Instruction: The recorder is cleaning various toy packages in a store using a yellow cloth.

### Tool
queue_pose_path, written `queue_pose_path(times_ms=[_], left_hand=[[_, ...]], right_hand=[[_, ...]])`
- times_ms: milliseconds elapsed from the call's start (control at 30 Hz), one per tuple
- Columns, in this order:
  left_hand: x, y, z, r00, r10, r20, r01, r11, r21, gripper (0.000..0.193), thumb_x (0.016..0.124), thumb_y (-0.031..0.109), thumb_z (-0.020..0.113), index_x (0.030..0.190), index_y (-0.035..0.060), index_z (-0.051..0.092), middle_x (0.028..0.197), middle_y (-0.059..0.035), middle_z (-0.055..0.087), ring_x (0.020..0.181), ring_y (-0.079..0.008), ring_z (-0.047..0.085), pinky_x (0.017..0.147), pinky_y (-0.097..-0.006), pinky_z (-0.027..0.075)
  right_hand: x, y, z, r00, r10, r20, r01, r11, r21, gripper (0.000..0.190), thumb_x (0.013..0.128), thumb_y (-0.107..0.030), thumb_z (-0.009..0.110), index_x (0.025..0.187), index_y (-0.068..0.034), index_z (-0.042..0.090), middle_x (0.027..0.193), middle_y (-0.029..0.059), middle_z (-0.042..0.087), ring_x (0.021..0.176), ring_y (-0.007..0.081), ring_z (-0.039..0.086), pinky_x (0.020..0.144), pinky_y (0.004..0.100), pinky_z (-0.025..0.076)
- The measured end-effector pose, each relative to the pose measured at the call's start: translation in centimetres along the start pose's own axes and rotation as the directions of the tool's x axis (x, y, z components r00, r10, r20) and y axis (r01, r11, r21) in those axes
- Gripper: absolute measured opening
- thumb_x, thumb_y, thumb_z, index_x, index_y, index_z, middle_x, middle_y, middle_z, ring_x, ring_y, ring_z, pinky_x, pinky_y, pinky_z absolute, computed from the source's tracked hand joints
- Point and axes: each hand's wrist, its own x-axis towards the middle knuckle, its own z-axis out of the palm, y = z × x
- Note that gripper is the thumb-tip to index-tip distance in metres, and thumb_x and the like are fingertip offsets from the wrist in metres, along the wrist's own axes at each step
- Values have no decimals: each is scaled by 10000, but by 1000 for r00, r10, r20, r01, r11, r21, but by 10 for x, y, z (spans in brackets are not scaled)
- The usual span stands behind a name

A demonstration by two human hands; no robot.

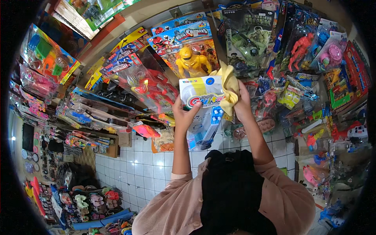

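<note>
A toy guitar package point(205, 129) with a white and yellow header card hangs down in front of me, a blue guitar inside its clear plastic. My left hand point(186, 110) grips the card's lower left corner, thumb on the front. In my right hand point(243, 102) is a crumpled yellow cloth point(229, 85), which lies against the card's right edge and partly covers it. Just behind the card hangs a packaged yellow robot figure point(192, 61). The fingers of my right hand are partly hidden by the cloth.
Packaged red figures point(152, 88) hang at the left, a green figure pack point(249, 41) at the upper right. Bagged small toys point(293, 91) crowd the right side. Sandals point(97, 199) are on display at the lower left, beyond the white tiled floor point(138, 173).
</note>
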Motion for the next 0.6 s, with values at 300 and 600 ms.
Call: queue_pose_path(times_ms=[300, 600], left_hand=[[-12, -17, 13, 996, -80, -35, 78, 995, -57, 383, 726, 56, 686, 1060, -38, 523, 947, -84, 618, 851, -128, 581, 771, -259, 455], [-7, -4, 18, 1000, 5, 13, -6, 999, 49, 355, 724, 55, 690, 1031, -33, 534, 946, -87, 619, 852, -130, 585, 763, -257, 455]], right_hand=[[16, -1, -16, 980, 187, -66, -171, 966, 195, 288, 909, -156, 451, 1152, -6, 489, 1040, 70, 579, 925, 150, 564, 802, 276, 452], [8, -11, -28, 990, 86, 109, -83, 996, -29, 431, 913, -287, 495, 1255, -43, 397, 1116, 47, 533, 975, 126, 525, 806, 261, 446]])
